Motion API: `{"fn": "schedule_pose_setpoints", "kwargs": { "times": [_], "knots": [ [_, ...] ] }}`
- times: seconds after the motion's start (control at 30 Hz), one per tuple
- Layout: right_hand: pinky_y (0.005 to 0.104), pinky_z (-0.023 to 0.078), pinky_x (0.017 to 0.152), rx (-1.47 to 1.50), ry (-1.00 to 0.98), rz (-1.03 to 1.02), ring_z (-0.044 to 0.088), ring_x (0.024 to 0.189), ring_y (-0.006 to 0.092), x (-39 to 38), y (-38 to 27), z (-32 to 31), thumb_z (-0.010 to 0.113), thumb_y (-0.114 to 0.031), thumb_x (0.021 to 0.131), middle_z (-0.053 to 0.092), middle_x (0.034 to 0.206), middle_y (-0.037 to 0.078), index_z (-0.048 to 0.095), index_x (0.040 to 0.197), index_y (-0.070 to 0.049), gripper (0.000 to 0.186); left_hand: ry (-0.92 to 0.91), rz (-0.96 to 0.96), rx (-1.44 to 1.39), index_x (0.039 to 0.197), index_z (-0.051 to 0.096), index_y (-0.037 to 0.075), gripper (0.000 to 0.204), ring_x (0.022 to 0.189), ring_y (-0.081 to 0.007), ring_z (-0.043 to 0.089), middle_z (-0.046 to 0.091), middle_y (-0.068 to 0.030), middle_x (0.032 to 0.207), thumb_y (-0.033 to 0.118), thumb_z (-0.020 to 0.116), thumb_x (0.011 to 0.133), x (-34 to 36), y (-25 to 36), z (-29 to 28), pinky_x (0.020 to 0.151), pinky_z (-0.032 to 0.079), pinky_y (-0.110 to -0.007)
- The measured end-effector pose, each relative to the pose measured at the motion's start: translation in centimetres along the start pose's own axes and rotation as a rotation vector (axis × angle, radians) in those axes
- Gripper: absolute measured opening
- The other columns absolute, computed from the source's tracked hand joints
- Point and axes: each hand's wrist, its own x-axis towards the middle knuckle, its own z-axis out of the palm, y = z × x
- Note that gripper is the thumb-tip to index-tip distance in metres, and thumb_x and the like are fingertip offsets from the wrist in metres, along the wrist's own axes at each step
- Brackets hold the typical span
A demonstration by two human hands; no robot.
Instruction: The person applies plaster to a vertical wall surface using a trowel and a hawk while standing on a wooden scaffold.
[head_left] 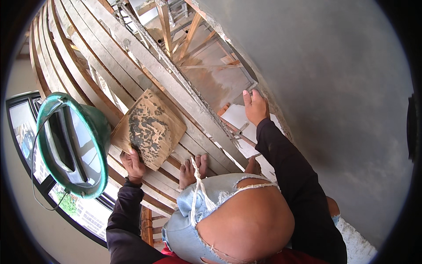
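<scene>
My left hand (133, 166) grips the near corner of a thin, square brown board (151, 130), its thumb on top. Dark wet-looking patches spread over the middle of the board, which lies over the wooden planks. Beside it, to the left, is a green bucket (105, 132) with a wire handle; water-like liquid and a long dark object show inside. Out to the right, my right hand (257, 107) is at the edge of the smooth grey wall (334, 88), with its fingers extended and no tool visible in it. Whether its fingertips press on the wall edge is hard to tell.
I squat on a platform of narrow planks (118, 57) with gaps between them. Past the plank edge, a drop opens to a lower floor (211, 83) with wooden braces (189, 37) and pipes. A dark-framed window (81, 211) stands behind the bucket.
</scene>
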Motion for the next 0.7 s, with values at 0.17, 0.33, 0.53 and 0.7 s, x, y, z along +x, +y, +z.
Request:
{"fn": "schedule_pose_setpoints", "kwargs": {
  "times": [0.17, 0.33, 0.53, 0.7],
  "knots": [
    [0.0546, 0.048, 0.072, 0.008, 0.045, -0.025, 0.063, 0.082, 0.0483, 0.6, 0.9, -0.7, 0.052, -0.039, 0.098, 0.067, 0.084, 0.027, 0.06, 0.1, 0.001, 0.041, 0.007, 0.236, 0.273, 0.106, 0.063, -0.006, 0.043, 0.098, -0.0406, 0.058, 0.064, -0.0221, 0.1, 0.032, 0.043, 0.101, 2.3, -0.9, -1.7, 0.092, 0.04, -0.046],
    [0.055, 0.047, 0.07, -0.022, 0.094, -0.063, 0.062, 0.081, 0.0488, 1.0, 1.3, -0.3, 0.052, -0.037, 0.099, 0.066, 0.082, 0.027, 0.06, 0.098, 0.002, 0.04, 0.079, 0.192, 0.285, 0.11, 0.062, -0.007, 0.044, 0.103, -0.0413, 0.055, 0.063, -0.0236, 0.105, 0.031, 0.043, 0.101, 2.4, -2.4, -0.9, 0.097, 0.038, -0.046],
    [0.0558, 0.046, 0.07, 0.003, 0.1, -0.014, 0.062, 0.078, 0.0491, 0.1, 0.5, 0.5, 0.052, -0.036, 0.099, 0.065, 0.079, 0.027, 0.057, 0.089, 0.002, 0.039, 0.056, 0.209, 0.3, 0.11, 0.063, -0.008, 0.043, 0.105, -0.0429, 0.054, 0.062, -0.0246, 0.107, 0.029, 0.042, 0.101, 3.1, -1.7, -0.8, 0.098, 0.037, -0.048],
    [0.0555, 0.046, 0.07, -0.007, 0.104, 0.034, 0.061, 0.079, 0.049, 0.4, -0.1, 0.9, 0.051, -0.036, 0.1, 0.065, 0.079, 0.027, 0.056, 0.085, 0.002, 0.041, 0.108, 0.244, 0.302, 0.112, 0.062, -0.007, 0.042, 0.106, -0.0473, 0.054, 0.062, -0.0271, 0.11, 0.028, 0.042, 0.1, 3.6, -0.5, -0.3, 0.098, 0.037, -0.051]
  ]
}}
